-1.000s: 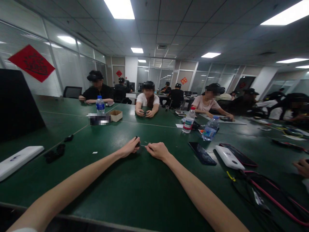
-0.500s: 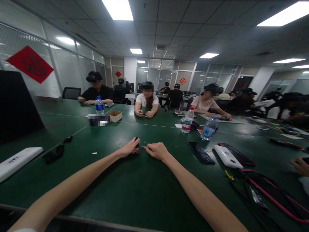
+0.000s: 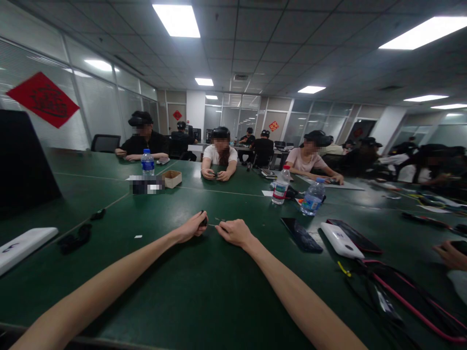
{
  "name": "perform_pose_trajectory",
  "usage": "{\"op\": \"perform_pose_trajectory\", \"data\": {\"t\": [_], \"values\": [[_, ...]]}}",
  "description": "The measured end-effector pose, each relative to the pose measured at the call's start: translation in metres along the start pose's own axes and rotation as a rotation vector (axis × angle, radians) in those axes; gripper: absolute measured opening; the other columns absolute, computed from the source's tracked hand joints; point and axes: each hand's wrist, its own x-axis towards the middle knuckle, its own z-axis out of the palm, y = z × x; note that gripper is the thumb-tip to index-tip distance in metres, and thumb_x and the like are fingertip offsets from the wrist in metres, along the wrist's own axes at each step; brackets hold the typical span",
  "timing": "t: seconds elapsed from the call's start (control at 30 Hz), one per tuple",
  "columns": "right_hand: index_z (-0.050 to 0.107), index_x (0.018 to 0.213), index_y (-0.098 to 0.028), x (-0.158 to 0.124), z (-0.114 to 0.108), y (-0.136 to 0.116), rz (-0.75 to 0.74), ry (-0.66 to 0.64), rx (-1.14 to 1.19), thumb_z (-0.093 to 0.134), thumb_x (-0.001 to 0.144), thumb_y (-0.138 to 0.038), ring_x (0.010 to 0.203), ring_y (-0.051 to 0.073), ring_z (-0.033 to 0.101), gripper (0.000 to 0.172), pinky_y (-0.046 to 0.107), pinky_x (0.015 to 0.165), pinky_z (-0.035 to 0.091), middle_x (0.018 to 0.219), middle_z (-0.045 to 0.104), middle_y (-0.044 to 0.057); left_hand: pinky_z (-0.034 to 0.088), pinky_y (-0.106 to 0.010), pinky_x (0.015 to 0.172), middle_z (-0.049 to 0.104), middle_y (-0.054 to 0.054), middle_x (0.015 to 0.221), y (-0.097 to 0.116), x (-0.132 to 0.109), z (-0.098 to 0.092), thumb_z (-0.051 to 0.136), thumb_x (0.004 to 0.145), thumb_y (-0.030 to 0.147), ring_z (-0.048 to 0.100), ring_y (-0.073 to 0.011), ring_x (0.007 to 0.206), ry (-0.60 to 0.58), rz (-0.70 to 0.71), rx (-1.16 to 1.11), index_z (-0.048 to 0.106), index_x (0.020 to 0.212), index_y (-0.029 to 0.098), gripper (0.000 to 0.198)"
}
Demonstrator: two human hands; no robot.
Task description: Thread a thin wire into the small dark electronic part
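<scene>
My left hand (image 3: pixel 190 228) is closed around a small black object (image 3: pixel 204 220), mostly hidden by the fingers. My right hand (image 3: pixel 234 232) sits just to its right, fingers pinched on a thin, light-coloured rod (image 3: pixel 212 225) that points toward the black object. Whether the rod's tip touches the object is too small to tell. Both hands are low over the middle of the green table (image 3: pixel 204 287). Just beyond the right fingertips, something small and thin lies on the tabletop, too faint to name.
To the right are a dark phone (image 3: pixel 301 235), a white power bank (image 3: pixel 341 240) and cables (image 3: pixel 386 301). Farther back stand two water bottles, one red-capped (image 3: pixel 280 185), one blue-capped (image 3: pixel 313 197). A small open box (image 3: pixel 172 179) is ahead left. Co-workers sit around the table.
The whole view has shifted slightly, with the scene a little lower and to the left. Both hands keep nearly the same pose and grip.
</scene>
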Motion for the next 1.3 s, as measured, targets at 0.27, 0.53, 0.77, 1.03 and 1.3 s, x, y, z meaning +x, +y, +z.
{"op": "perform_pose_trajectory", "data": {"t": [0.27,0.53,0.77,1.03,1.3], "values": [[0.065,0.083,-0.020,0.000,-0.006,-0.003,-0.005,-0.026,0.003,0.023,0.095,-0.048,0.063,0.012,0.059,0.052,0.021,0.055,0.026,0.079,0.070,0.004,0.011,-0.017,0.042,0.029,0.009,0.053,0.005,-0.001,0.000,0.046,0.079,0.062,0.021,-0.0037,0.042,-0.038,-0.036,-0.002,0.040,0.085,0.020,0.043],[0.064,0.081,-0.020,0.001,-0.004,-0.001,0.039,-0.012,0.029,0.024,0.095,-0.047,0.062,0.011,0.059,0.051,0.021,0.056,0.029,0.076,0.069,0.004,0.010,-0.017,0.041,0.028,0.009,0.052,0.001,0.002,-0.002,0.047,0.079,0.063,0.020,-0.0037,0.040,-0.015,-0.018,-0.021,0.040,0.085,0.020,0.044],[0.065,0.081,-0.020,0.001,-0.005,-0.002,0.027,-0.039,0.031,0.024,0.095,-0.048,0.066,0.013,0.061,0.051,0.022,0.056,0.030,0.079,0.070,0.004,0.011,-0.016,0.042,0.030,0.009,0.053,0.002,0.001,-0.001,0.049,0.078,0.062,0.022,-0.0028,0.041,-0.015,-0.012,-0.011,0.040,0.085,0.020,0.044],[0.067,0.086,-0.022,0.000,-0.008,-0.008,0.138,-0.099,0.066,0.024,0.094,-0.052,0.071,0.015,0.063,0.053,0.022,0.062,0.035,0.081,0.070,0.004,0.011,-0.015,0.041,0.029,0.009,0.052,0.001,0.001,-0.001,0.047,0.080,0.061,0.021,-0.0031,0.040,0.024,0.001,-0.057,0.041,0.087,0.020,0.042],[0.066,0.095,-0.025,-0.001,-0.013,-0.010,0.197,-0.153,0.131,0.018,0.093,-0.056,0.076,0.015,0.063,0.057,0.022,0.066,0.037,0.087,0.070,0.004,0.013,-0.015,0.040,0.033,0.008,0.052,0.002,0.001,0.000,0.046,0.080,0.061,0.023,-0.0030,0.039,0.035,0.003,-0.037,0.041,0.087,0.019,0.042]]}}
